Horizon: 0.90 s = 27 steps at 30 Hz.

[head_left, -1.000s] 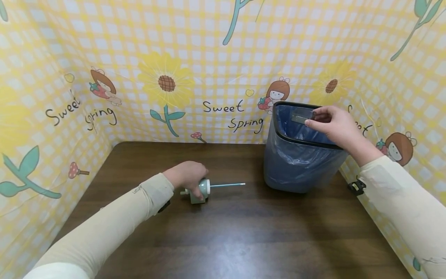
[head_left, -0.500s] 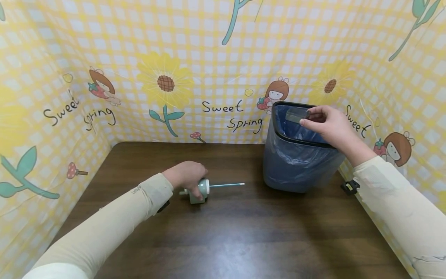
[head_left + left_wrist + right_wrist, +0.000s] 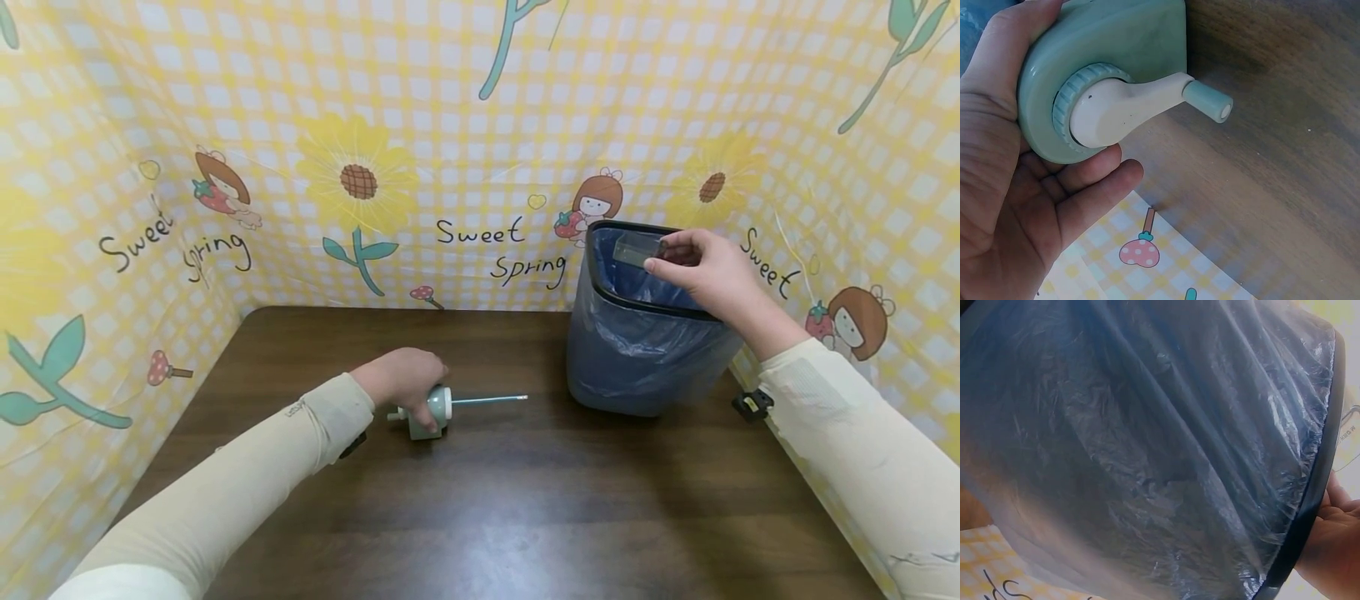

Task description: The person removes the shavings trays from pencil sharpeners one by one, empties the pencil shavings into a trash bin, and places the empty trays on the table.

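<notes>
My left hand point(image 3: 401, 377) grips a green hand-crank pencil sharpener point(image 3: 424, 428) on the brown table. A light blue pencil point(image 3: 489, 400) sticks out of its white front, pointing right. In the left wrist view, the sharpener's white crank point(image 3: 1135, 109) ends in a green knob point(image 3: 1207, 101), with the fingers under the rounded body. At the right, my right hand point(image 3: 712, 273) pinches a small see-through shavings drawer point(image 3: 634, 248) over the mouth of a trash bin point(image 3: 637, 358). In the right wrist view the bin liner hides the drawer and most of the hand point(image 3: 1332, 550).
The bin's black rim point(image 3: 660, 307) holds a bluish plastic liner and stands at the table's back right. Yellow checked cloth point(image 3: 480, 167) walls in the back and both sides. Brown table surface point(image 3: 480, 500) lies in front of the sharpener and bin.
Since a second ago, my right hand has shifted slightly left over the bin with the drawer, mostly in the first half second. My left hand and the sharpener stay in place.
</notes>
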{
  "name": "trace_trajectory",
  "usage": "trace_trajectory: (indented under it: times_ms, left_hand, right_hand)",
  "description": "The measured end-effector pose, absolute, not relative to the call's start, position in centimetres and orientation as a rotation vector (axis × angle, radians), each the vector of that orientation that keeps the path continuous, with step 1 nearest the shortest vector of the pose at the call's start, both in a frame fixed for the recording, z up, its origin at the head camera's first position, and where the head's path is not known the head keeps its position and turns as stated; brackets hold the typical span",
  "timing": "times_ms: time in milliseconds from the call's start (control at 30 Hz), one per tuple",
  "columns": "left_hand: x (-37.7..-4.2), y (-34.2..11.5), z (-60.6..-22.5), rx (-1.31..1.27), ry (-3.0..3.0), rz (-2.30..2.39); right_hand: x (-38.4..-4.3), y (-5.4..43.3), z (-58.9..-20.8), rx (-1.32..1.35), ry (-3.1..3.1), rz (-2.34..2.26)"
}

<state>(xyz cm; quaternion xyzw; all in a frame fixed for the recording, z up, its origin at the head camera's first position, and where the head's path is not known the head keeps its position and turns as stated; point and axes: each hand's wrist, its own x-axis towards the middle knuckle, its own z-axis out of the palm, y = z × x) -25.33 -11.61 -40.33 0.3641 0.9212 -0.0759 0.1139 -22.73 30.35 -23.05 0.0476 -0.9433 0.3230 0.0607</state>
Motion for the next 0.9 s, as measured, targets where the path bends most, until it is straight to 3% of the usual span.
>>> trace_trajectory:
  times_ms: [900]
  left_hand:
    - [-25.5, -11.6, -40.6, 1.092, 2.708, -0.221]
  right_hand:
    - [-22.6, 29.1, -23.2, 0.211, -2.807, 1.036]
